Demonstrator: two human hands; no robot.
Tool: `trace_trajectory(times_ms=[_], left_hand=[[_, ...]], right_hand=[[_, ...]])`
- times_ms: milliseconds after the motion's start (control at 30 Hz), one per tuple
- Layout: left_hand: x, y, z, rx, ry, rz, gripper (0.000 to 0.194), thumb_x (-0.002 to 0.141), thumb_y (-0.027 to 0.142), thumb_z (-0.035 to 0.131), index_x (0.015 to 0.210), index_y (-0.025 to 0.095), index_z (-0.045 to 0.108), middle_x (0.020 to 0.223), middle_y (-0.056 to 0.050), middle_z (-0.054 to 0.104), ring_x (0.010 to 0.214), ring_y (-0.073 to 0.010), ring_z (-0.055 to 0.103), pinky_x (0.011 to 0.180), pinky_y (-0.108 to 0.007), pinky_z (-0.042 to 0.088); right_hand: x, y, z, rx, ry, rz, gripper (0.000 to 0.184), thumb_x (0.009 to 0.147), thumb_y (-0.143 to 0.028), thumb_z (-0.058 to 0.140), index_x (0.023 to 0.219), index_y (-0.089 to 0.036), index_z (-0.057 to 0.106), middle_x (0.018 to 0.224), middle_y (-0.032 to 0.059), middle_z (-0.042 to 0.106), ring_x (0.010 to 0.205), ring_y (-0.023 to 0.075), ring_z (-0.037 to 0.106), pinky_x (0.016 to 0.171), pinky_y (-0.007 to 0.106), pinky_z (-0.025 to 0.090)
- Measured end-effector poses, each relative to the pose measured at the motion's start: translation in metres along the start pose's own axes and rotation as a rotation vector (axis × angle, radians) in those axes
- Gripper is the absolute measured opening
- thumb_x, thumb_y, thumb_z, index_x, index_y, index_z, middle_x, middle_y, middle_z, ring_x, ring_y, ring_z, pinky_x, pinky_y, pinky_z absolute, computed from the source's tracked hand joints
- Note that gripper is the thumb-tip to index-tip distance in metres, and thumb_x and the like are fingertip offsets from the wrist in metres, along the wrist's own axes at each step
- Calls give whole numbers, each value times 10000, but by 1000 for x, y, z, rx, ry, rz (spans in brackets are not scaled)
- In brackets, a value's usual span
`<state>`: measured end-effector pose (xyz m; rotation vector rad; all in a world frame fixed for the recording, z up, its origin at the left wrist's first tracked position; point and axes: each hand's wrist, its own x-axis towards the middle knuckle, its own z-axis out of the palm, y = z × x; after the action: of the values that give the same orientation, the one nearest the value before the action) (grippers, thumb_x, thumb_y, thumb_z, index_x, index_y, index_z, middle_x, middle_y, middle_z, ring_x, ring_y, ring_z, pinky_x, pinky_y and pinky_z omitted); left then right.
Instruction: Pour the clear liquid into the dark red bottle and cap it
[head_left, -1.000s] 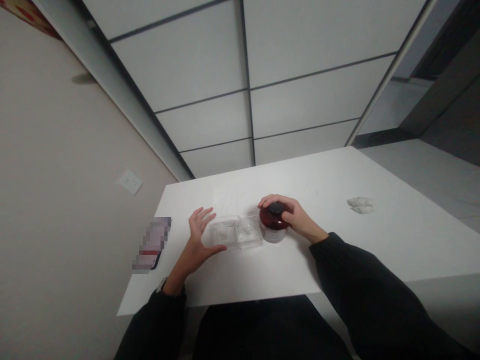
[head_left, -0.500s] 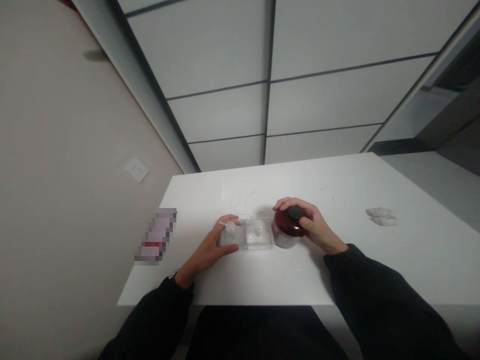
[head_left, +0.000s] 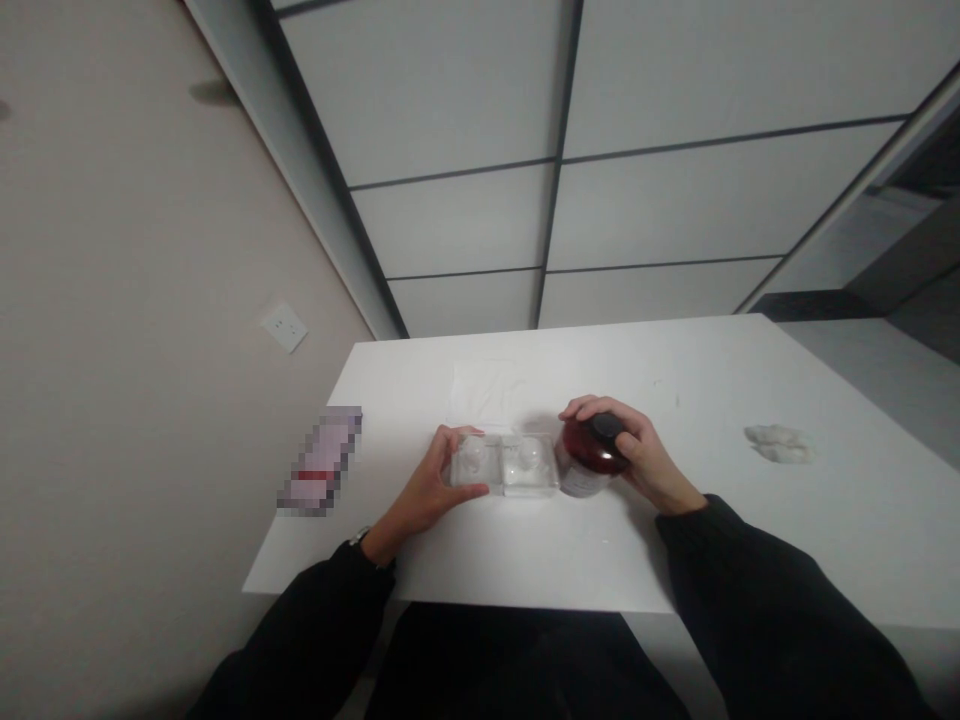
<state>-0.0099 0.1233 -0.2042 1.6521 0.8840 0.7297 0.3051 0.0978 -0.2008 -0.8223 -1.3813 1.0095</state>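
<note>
A clear, shallow case [head_left: 504,486] with two compartments lies flat between thumb and fingers of the left hand [head_left: 426,490], a rounded, see-through piece in each half. Under the right hand [head_left: 646,458] stands a dark-red bottle [head_left: 586,458], black-capped, pale-labelled below, just beside the case's far end from the left hand.

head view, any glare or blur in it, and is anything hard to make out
In the head view, a small glint on the dark red bottle under the right hand; in the head view, the clear box at the left hand has low contrast, its contents indistinct; also in the head view, the flat item is pixelated.
</note>
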Motion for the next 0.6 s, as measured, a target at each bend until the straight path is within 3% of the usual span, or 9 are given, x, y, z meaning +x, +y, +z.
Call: trace_trajectory(times_ms=[200, 367, 500, 600], left_hand=[[-1, -2, -1, 73, -60, 14, 608, 864, 514, 833, 1339, 251, 558, 1438, -116, 559, 1408, -338, 507, 1237, -504, 384], [-2, -4, -1, 19, -12, 8, 652, 808, 504, 884, 1293, 248, 532, 1435, -117, 568, 1370, -332, 541, 1178, -495, 453], [-1, 1, -1, 64, -48, 17, 653, 829, 488, 870, 1357, 258, 563, 1502, -118, 543, 1451, -339, 487, 1263, -497, 359], [-1, 6, -1, 67, -19, 5, 647, 825, 524, 868, 1329, 242, 577, 1424, -124, 582, 1401, -344, 528, 1229, -511, 403]], right_hand=[[0, 3, -1, 0, 1, 0, 573, 821, -816, 726, 997, -274, 791, 1078, 83, 776, 1053, 293, 699, 1002, 442, 528], [1, 4, -2, 11, -6, -16, 548, 825, -803, 737, 997, -286, 796, 1070, 69, 777, 1052, 277, 701, 1002, 416, 523], [1, 4, -2, 7, -4, -8, 566, 823, -810, 730, 1001, -276, 791, 1070, 82, 776, 1060, 291, 702, 1015, 439, 528], [1, 4, -2, -4, -2, -10, 575, 824, -816, 722, 997, -271, 788, 1070, 87, 778, 1060, 297, 704, 1018, 450, 532]])
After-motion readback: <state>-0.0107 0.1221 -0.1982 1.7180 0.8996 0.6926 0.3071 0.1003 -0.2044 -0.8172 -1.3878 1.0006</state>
